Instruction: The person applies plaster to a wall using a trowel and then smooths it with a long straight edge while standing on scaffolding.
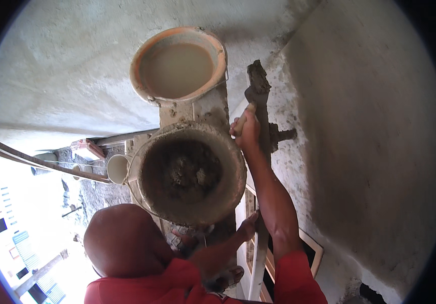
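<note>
My right hand is closed round the pale handle of a trowel, beyond the large mortar bucket. A dark lump of mortar lies at the trowel's far end. Grey-brown mortar sits in the bottom of that bucket. Lower down, a smaller-looking hand that I take for my left hand is closed at the upper end of a long pale bar; its fingers are partly hidden. Both arms come from red cloth.
An orange-rimmed bucket of cloudy water stands on a plank. A pale cup-like container is at left. A bare rounded form like a head adjoins red cloth; whose it is, I cannot tell. A plastered wall rises at right.
</note>
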Tool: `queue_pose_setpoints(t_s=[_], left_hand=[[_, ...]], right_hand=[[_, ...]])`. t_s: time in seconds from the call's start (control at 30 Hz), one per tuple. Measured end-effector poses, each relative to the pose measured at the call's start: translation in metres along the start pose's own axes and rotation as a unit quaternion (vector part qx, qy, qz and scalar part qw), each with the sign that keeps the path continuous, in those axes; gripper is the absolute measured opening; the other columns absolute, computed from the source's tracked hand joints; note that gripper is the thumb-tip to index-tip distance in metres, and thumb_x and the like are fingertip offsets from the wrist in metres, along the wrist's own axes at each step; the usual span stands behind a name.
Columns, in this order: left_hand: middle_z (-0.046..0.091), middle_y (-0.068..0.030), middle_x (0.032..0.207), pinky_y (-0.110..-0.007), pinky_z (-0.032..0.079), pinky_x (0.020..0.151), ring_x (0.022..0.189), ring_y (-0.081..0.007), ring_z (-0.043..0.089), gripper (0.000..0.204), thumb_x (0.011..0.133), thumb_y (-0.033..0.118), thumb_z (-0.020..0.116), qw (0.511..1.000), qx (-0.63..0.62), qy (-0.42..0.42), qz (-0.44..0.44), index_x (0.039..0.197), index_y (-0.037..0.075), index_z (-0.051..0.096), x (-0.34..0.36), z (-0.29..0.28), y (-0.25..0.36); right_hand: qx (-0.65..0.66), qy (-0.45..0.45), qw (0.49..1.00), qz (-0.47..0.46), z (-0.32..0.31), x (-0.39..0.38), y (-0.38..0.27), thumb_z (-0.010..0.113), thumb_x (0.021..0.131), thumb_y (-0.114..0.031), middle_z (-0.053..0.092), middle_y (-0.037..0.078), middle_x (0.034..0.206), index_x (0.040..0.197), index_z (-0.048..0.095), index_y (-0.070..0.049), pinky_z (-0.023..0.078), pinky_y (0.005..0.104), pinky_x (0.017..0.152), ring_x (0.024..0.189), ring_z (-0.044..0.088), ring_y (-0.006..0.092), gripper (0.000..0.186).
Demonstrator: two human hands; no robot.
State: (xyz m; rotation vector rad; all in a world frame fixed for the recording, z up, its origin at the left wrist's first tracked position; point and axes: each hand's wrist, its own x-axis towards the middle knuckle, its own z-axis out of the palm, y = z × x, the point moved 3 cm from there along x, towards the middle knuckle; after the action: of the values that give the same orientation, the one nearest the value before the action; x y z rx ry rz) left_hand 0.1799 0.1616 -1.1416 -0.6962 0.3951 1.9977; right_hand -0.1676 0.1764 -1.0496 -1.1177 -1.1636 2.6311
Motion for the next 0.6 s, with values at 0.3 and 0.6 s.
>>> queue_pose_setpoints(t_s=[0.3,0.6], left_hand=[[0.057,-0.0031,0.115,-0.035,0.043,0.087,0.103,-0.0174,0.055,0.041,0.094,0.039,0.043,0.999,-0.014,-0.022,-0.032,0.127,0.013,0.045,0.009,-0.005,-0.009],[0.055,-0.0019,0.118,-0.035,0.042,0.091,0.106,-0.0168,0.053,0.045,0.094,0.04,0.042,0.999,-0.019,-0.038,-0.02,0.129,0.011,0.042,-0.002,0.006,-0.003]], right_hand=[[-0.004,-0.054,0.997,-0.057,-0.021,0.035,-0.032,0.053,0.082,-0.032,0.05,0.007,0.069,0.096,0.045,-0.013,0.039,0.0327,0.041,0.051,0.049,0.019,0.024],[-0.176,-0.121,0.972,-0.099,-0.041,-0.149,-0.105,0.045,0.083,-0.023,0.048,0.006,0.063,0.107,0.046,-0.003,0.04,0.0261,0.037,0.043,0.047,0.0133,0.031]])
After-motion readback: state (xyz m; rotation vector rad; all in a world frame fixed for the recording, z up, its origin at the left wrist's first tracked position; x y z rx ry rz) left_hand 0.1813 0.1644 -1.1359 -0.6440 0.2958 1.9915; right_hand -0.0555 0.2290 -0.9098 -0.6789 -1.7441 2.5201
